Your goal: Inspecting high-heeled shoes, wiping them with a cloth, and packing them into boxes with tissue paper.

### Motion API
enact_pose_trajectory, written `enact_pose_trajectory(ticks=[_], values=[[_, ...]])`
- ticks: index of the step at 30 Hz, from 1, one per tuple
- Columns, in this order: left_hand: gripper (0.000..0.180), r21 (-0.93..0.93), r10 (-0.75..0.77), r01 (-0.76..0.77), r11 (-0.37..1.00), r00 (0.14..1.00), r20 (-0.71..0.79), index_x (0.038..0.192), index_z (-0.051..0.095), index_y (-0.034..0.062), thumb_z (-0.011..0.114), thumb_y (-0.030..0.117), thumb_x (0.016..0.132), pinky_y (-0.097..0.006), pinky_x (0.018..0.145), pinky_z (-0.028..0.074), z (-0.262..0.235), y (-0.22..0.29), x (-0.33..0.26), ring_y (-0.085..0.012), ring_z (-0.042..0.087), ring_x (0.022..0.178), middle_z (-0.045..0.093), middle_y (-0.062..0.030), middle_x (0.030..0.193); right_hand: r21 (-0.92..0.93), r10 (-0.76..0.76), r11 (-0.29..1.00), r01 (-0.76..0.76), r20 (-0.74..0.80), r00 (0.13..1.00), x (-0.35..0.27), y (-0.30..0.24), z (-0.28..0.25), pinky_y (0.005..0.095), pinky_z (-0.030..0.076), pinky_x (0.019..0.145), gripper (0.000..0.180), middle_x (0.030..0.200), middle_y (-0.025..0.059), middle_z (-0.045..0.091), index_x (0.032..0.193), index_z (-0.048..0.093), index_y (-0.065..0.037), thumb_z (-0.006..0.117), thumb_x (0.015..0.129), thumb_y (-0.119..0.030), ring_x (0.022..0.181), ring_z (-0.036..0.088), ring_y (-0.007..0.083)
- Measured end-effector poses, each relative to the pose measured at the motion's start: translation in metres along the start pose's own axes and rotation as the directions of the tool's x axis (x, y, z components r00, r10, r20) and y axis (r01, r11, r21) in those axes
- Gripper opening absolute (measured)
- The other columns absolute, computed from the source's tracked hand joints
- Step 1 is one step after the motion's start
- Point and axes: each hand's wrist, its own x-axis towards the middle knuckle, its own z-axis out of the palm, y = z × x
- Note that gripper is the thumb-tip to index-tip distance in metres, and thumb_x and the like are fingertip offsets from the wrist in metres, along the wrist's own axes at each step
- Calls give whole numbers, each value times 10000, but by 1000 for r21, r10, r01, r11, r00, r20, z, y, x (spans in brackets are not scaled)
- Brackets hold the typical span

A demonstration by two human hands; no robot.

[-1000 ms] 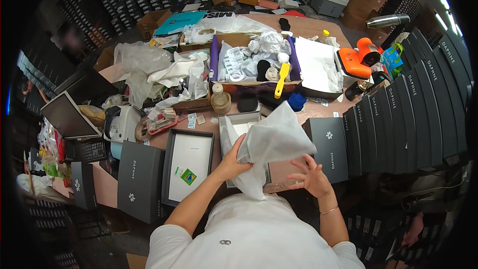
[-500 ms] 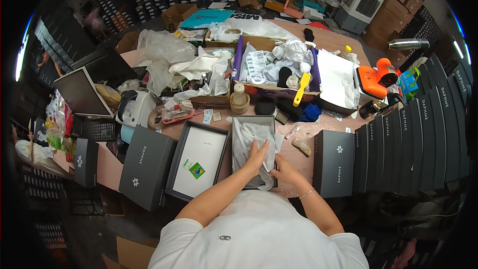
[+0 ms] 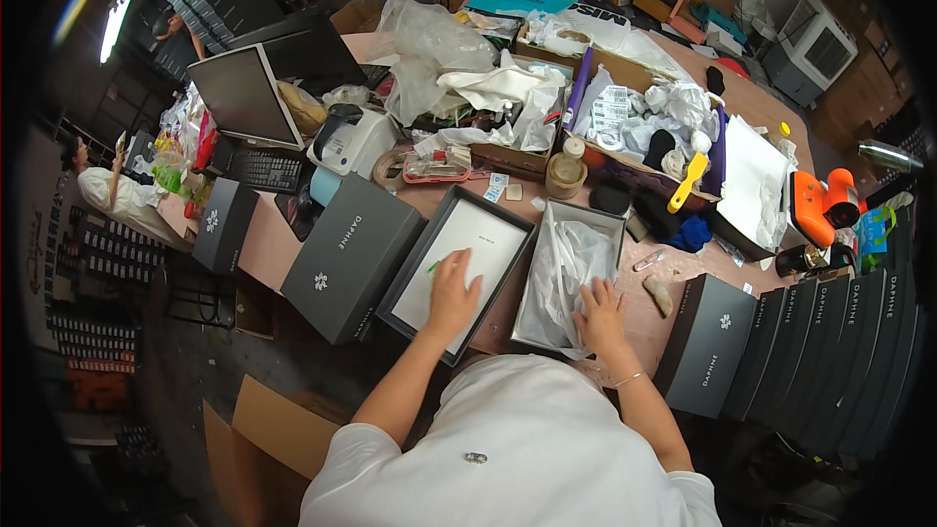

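My left hand (image 3: 452, 298) is over a grey shoe box lid (image 3: 493, 222) lying inside up. Its fingers are apart, and a small green edge of a card (image 3: 432, 268) shows beside them; the rest of the card is hidden. My right hand (image 3: 602, 320) lies with spread fingers on white tissue paper (image 3: 569, 268) in an open grey shoe box (image 3: 589, 214). The tissue is folded loosely over whatever is inside, so the contents cannot be made out.
Closed dark shoe boxes stand left (image 3: 353, 246) and in a row at right (image 3: 710, 344). Behind are a glue jar (image 3: 566, 172), a yellow brush (image 3: 688, 183), a label printer (image 3: 353, 143), a monitor (image 3: 246, 98) and a purple-edged carton (image 3: 720, 151) of crumpled paper.
My left hand has left the tissue and moved left over the lid, covering most of the green card. My right hand now rests flat on the tissue. The view has turned left.
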Motion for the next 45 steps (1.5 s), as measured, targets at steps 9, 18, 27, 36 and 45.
enact_pose_trajectory(ticks=[9, 18, 27, 36, 45], values=[[350, 131, -84, 21, 991, 865, 494, 931, 577, -10, 652, 323, 854, -447, 676, 501, 8, 29, -21, -393, 626, 733, 621, -183, 752, 391, -43, 915, 99, -148, 988, -5, -24, -23, 446, 318, 1043, 430, 1244, 201, 540, 1200, 573, -15, 669, 828, -207, 1175, 488, 352], [303, -763, 294, 592, 259, 704, 646, 1129, 586, -1, 620, 226, 931, -259, 787, 490, -16, 106, 12, -114, 616, 895, 657, -56, 1018, 841, 102, 540, 30, -101, 990, -23, 21, -71, 345, 271, 1105, 695, 1471, 192, 334, 1482, 197, -4, 494, 968, -367, 1375, 308, 253], [575, -425, -302, 508, 749, 833, 464, 1368, 383, -64, 519, 313, 956, -390, 1018, 388, 97, 23, -16, -370, 494, 1221, 504, -268, 1308, 619, 425, 732, -283, -91, 900, -1, 30, 5, 429, 446, 869, 504, 1047, 286, 599, 1204, 553, 20, 588, 898, -379, 949, 570, 405], [538, -235, -289, 904, 358, 346, 893, 1250, 513, -58, 645, 330, 900, -348, 1011, 378, 92, 3, -1, -238, 520, 1170, 579, -150, 1238, 887, 414, 301, -349, 209, 886, -5, 52, 34, 349, 431, 932, 541, 1222, 180, 572, 1328, 478, 3, 628, 892, -280, 1113, 543, 242], [660, -563, 463, 753, 341, 387, 798, 1456, 274, 13, 625, 168, 920, -362, 1039, 393, 107, 177, -39, -212, 421, 1283, 388, -147, 1420, 814, 688, 465, -348, -85, 721, -167, 132, -182, 338, 364, 1038, 547, 1397, 170, 451, 1341, 473, 3, 660, 856, -170, 1282, 436, 261]])
